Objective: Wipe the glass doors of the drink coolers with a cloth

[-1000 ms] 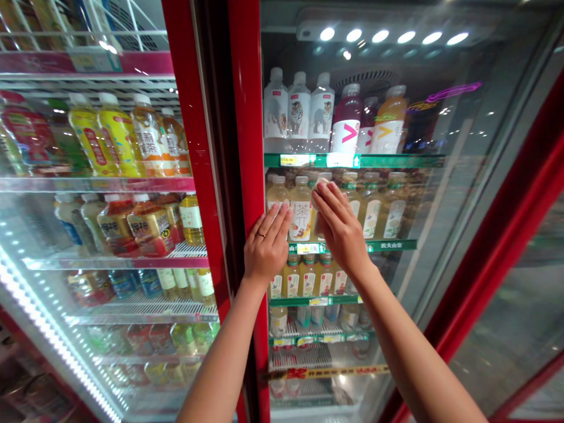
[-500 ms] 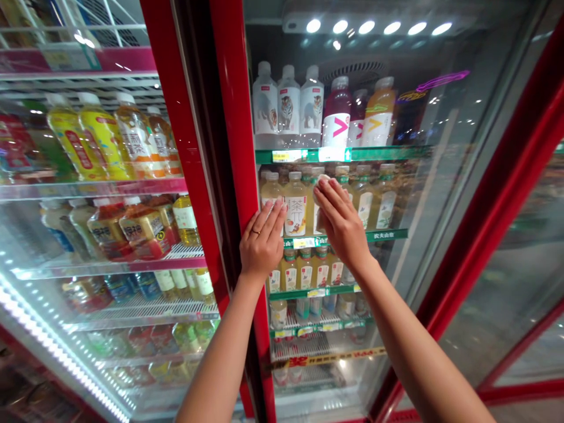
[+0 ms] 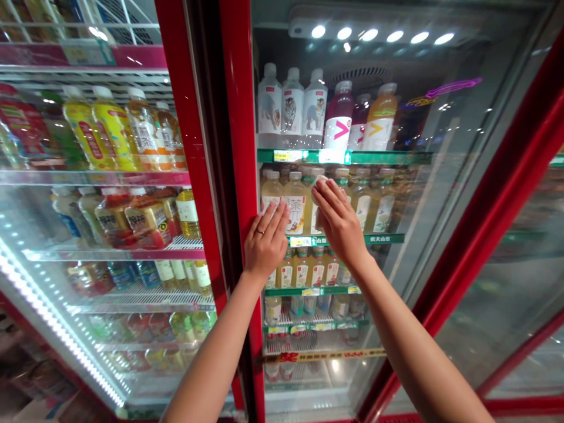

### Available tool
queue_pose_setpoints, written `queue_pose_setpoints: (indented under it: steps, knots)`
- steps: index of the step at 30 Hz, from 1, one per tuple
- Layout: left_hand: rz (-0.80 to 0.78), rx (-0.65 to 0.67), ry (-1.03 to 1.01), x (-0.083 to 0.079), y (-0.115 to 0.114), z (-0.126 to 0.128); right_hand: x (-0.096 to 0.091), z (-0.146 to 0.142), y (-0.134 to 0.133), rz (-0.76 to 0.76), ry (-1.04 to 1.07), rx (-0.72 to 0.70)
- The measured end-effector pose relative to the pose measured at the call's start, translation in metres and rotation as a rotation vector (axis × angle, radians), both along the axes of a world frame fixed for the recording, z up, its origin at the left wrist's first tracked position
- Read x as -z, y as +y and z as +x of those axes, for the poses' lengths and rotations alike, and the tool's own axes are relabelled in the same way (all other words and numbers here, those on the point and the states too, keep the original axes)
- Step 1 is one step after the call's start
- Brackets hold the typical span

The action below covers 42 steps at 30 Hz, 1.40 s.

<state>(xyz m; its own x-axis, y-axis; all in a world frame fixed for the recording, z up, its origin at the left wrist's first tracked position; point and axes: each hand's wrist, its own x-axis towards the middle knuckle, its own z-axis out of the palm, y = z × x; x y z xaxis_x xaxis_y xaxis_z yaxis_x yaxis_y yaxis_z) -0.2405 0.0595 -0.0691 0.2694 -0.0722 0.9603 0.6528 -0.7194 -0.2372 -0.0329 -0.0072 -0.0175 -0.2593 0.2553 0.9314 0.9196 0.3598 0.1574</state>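
Observation:
The glass door (image 3: pixel 423 194) of a red-framed drinks fridge stands in front of me. My left hand (image 3: pixel 265 244) lies flat on the glass near the left frame, fingers straight and a ring on one of them. To its right, my right hand (image 3: pixel 341 220) presses a small white cloth (image 3: pixel 321 178) against the glass. Most of the cloth is hidden under the fingers, so its exact kind is hard to make out. Behind the glass, between my hands, is a pale tea bottle (image 3: pixel 296 200).
The door's red left frame (image 3: pixel 238 117) runs beside my left hand. A second fridge section with pink-edged shelves (image 3: pixel 88 177) of bottles is at left. More bottles stand on green-edged shelves (image 3: pixel 374 157) behind the glass. Another red frame post (image 3: pixel 484 229) slants down at right.
The view has shifted slightly, moving the upper frame and the left fridge rightward in the picture. Both hands stay on the glass in nearly the same places.

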Motion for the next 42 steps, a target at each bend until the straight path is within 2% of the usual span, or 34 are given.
queue_pose_setpoints:
  steps: [2, 8, 12, 16, 21, 25, 28, 33, 36, 42]
  knots:
    - [-0.033, -0.002, 0.017, 0.001, -0.006, 0.013, -0.001, 0.007, -0.002, 0.023, 0.023, 0.002]
    - [-0.137, -0.004, 0.026, -0.003, -0.015, 0.055, -0.022, 0.015, 0.002, 0.045, 0.059, -0.006]
    - [-0.134, -0.031, -0.003, 0.002, -0.011, 0.069, -0.018, 0.029, -0.003, 0.029, -0.013, -0.03]
    - [-0.134, -0.059, -0.021, 0.007, -0.008, 0.072, -0.015, 0.038, -0.005, 0.07, 0.05, -0.004]
    - [-0.156, -0.079, -0.02, 0.008, -0.01, 0.071, -0.021, 0.029, 0.0, 0.095, 0.057, -0.009]
    - [-0.176, -0.045, -0.02, 0.008, -0.01, 0.071, -0.009, 0.035, -0.005, 0.04, -0.016, 0.005]
    - [-0.161, -0.038, -0.036, 0.008, -0.01, 0.072, -0.002, 0.045, -0.009, 0.057, 0.002, 0.025]
    - [-0.112, -0.075, -0.045, 0.007, -0.011, 0.072, -0.013, 0.04, -0.004, 0.133, 0.089, 0.043]
    - [-0.113, -0.068, -0.047, 0.007, -0.011, 0.071, -0.017, 0.031, -0.001, 0.091, 0.077, 0.029]
    - [-0.096, -0.06, -0.057, 0.008, -0.01, 0.071, 0.0, 0.043, -0.007, 0.056, -0.003, 0.026]
